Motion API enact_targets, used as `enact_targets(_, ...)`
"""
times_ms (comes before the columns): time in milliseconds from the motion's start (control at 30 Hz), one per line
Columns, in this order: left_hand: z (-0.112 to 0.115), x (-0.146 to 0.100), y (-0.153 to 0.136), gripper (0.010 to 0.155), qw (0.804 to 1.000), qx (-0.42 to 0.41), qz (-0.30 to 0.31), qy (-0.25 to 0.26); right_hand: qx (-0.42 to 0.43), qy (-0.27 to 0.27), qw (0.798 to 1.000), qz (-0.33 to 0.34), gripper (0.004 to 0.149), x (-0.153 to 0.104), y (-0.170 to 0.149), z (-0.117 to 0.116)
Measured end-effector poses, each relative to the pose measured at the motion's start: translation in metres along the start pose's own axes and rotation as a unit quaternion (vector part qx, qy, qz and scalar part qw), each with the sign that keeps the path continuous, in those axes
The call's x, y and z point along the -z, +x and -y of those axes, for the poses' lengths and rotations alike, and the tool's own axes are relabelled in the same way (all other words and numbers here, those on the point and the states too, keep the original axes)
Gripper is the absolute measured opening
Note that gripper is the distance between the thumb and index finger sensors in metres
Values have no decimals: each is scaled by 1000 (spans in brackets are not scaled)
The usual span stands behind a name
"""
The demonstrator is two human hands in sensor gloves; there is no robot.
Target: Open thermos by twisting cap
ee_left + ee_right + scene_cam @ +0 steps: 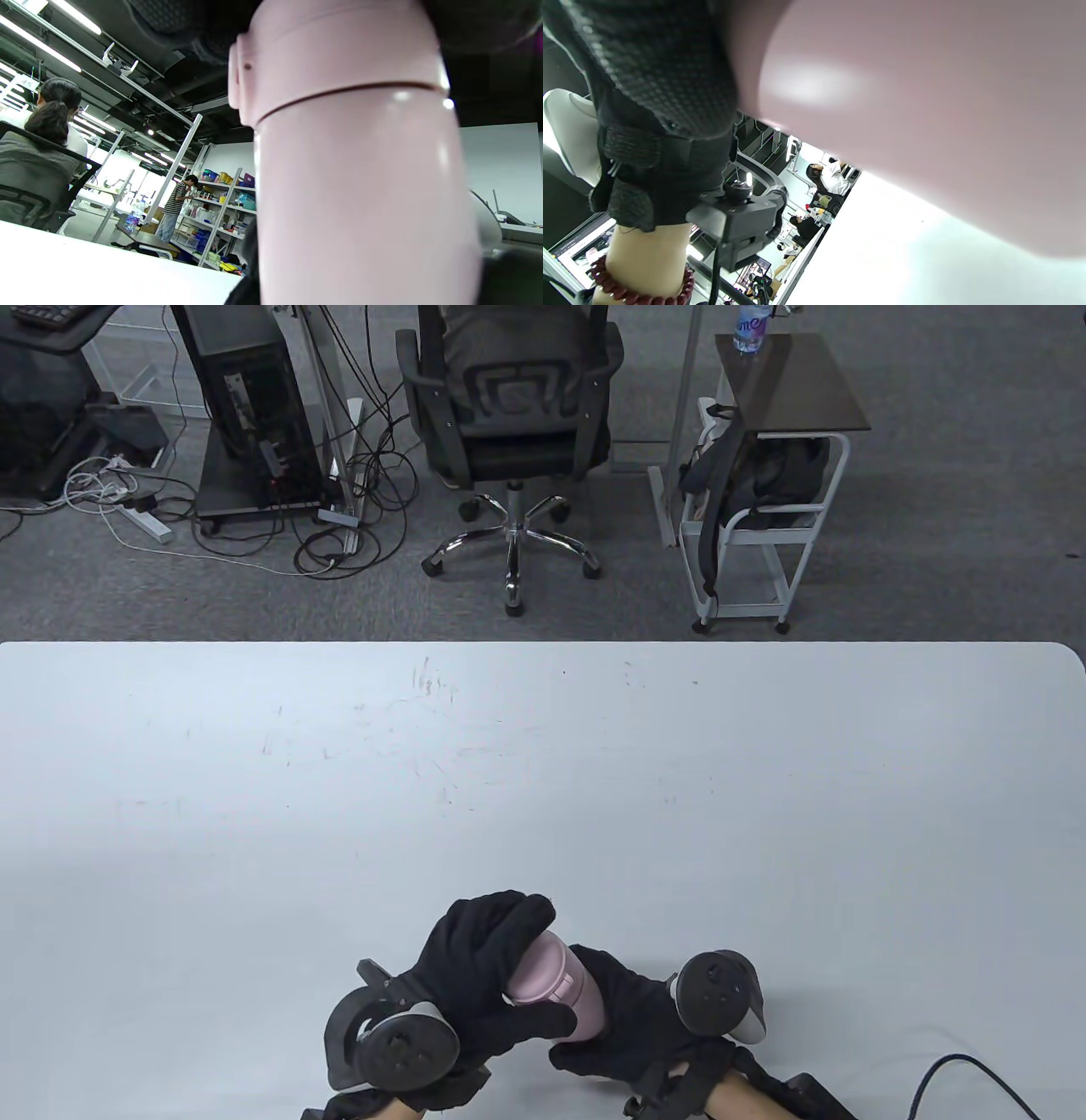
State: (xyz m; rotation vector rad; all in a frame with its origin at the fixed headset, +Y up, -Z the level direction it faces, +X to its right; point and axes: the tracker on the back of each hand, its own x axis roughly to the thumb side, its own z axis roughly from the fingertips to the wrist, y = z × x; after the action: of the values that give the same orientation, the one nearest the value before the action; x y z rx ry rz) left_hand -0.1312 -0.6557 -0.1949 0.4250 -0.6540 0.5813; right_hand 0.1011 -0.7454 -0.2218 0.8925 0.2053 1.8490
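Observation:
A pink thermos [570, 1003] is held tilted just above the table's near edge, its cap [540, 972] pointing up and to the left. My left hand [488, 963] wraps over the cap and grips it. My right hand [624, 1027] grips the thermos body from below and the right. In the left wrist view the cap [339, 51] sits on the body [365, 203] with a thin seam between them, and my left fingers [191, 25] lie over its top. In the right wrist view the body [925, 106] fills the frame, blurred.
The white table [543, 780] stretches away beyond the hands. A black cable [950, 1073] lies at the near right edge. Past the far edge stand an office chair [509, 432], a white cart [764, 500] and a computer tower [246, 407].

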Motion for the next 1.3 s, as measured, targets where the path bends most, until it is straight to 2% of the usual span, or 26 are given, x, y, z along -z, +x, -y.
enact_targets(100,0,1,-7,90,997,-70,8,-19,-2,-10,1000,2,97,0,1,1)
enact_targets(200,6,7,-11,76,980,-157,50,-108,0,-20,1000,3,96,-1,1,4)
enact_targets(267,11,9,-12,73,975,-169,61,-134,3,-22,1000,1,96,-1,0,6)
enact_targets(367,10,7,-10,76,984,-148,29,-98,0,-10,1000,6,97,-2,0,4)
enact_targets(433,6,4,-5,84,998,-48,2,-49,10,-14,1000,-1,96,-1,1,2)
enact_targets(500,4,4,1,91,999,32,3,-36,-6,-10,1000,3,96,0,0,2)
enact_targets(533,3,3,2,92,999,46,2,-26,1,-10,1000,-1,96,-1,0,2)
enact_targets(633,-2,3,2,88,1000,3,-13,2,0,-24,1000,-13,96,-2,-1,6)
enact_targets(700,-5,3,0,87,1000,3,9,-11,2,-14,1000,-6,95,-1,-2,6)
enact_targets(900,-10,2,-6,81,998,-60,1,8,6,-31,999,-9,95,-1,-3,9)
enact_targets(1067,-6,4,-5,77,997,-69,7,-14,11,-38,999,-15,95,-3,-4,12)
enact_targets(1133,-4,4,-7,79,997,-70,5,-18,16,-40,999,-14,95,-3,-4,13)
enact_targets(1200,-5,2,-9,82,998,-60,-15,1,10,-42,999,-10,95,-4,-2,13)
enact_targets(1300,-5,3,-13,92,999,-47,-2,-22,7,-32,999,1,95,-3,0,11)
